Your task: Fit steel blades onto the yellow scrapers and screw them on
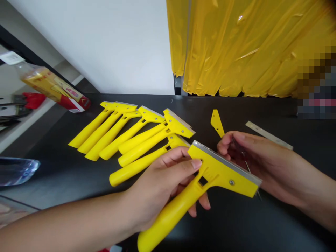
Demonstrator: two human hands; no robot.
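A yellow scraper (181,203) with a metal blade along its wide head is tilted up in front of me. My left hand (165,175) grips it where handle and head meet, thumb pressed on the head near one hole. A screw (231,182) sits in the head's right side. Behind the blade, my right hand (265,157) is closed, fingers curled around a thin metal rod (248,167). The rod passes behind the head, and its tip shows below the right corner. Just beyond my right fingertips lies a small yellow plate (216,122) with holes.
Several yellow scrapers (110,140) lie side by side on the dark table (147,217), left of centre. A loose blade strip (269,135) is at the right. A labelled drink bottle (52,85) leans at the left, above a clear bottle (18,170). Yellow plastic sheeting (249,45) hangs behind.
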